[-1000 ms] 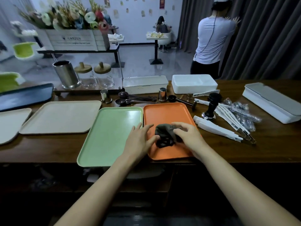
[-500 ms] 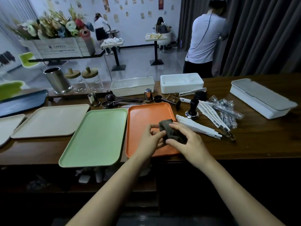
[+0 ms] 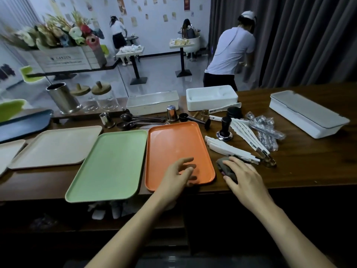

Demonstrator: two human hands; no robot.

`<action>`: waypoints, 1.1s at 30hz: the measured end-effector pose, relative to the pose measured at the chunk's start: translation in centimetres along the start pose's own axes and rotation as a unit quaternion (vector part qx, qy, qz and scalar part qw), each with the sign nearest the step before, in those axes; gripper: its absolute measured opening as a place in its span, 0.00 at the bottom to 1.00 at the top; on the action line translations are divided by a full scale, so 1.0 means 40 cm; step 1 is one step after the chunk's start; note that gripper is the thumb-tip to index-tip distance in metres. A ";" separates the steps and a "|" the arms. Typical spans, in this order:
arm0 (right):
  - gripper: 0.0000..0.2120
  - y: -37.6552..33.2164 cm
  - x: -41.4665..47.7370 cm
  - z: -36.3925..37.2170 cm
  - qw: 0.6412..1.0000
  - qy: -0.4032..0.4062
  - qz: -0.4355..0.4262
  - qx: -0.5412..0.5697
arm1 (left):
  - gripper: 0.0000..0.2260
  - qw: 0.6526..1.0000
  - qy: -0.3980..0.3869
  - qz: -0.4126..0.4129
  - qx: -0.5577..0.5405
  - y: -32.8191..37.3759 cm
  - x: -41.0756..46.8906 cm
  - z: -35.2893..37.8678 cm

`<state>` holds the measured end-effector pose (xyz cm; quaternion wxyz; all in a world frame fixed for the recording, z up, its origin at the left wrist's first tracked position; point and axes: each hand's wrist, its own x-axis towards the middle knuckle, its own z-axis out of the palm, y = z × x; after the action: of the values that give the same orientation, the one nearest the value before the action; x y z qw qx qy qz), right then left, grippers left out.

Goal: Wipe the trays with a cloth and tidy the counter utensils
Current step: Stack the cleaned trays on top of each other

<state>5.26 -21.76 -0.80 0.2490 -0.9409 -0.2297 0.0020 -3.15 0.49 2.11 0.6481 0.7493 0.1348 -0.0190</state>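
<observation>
The right hand [image 3: 245, 176] clasps the cloth [image 3: 224, 168], fingers curled over it, on the counter [image 3: 299, 171] just at 3 o'clock of the orange tray [image 3: 173, 144]. The left hand [image 3: 178, 176] lies slack, fingers spread, over that tray's near end. The green tray [image 3: 114, 163] sits just beside it at 9 o'clock. White tongs [image 3: 231, 150] lie at 12 o'clock of the cloth, and a tamper [image 3: 225, 128] stands upright beyond them.

one orange plastic tray [image 3: 173, 144], one green plastic tray [image 3: 112, 161], two beige plastic trays [image 3: 56, 146], one dark blue tray [image 3: 25, 122]. two glass jars with wooden lids [image 3: 104, 99], two small steel cups [image 3: 172, 113], three white rectangular boxes [image 3: 211, 97], one grey cloth [image 3: 224, 167].
</observation>
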 end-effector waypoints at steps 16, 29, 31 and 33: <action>0.15 -0.572 0.068 0.250 0.970 -0.035 -0.153 0.185 | 0.15 0.965 0.239 0.048 0.092 -0.145 -0.246 -0.552; 0.11 -1.125 0.124 0.530 0.929 -0.099 -0.189 0.303 | 0.17 0.949 0.295 0.036 0.103 -0.219 -0.389 -1.100; 0.11 -1.180 0.165 0.547 0.925 -0.108 -0.194 0.309 | 0.18 0.944 0.315 0.030 0.093 -0.226 -0.378 -1.162; 0.11 -1.230 0.221 0.565 0.919 -0.120 -0.201 0.318 | 0.18 0.937 0.338 0.021 0.092 -0.231 -0.360 -1.223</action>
<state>-10.71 30.56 3.47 0.5004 -0.7390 -0.4295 0.1379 -26.28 46.86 3.89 0.4927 0.7709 0.3272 0.2366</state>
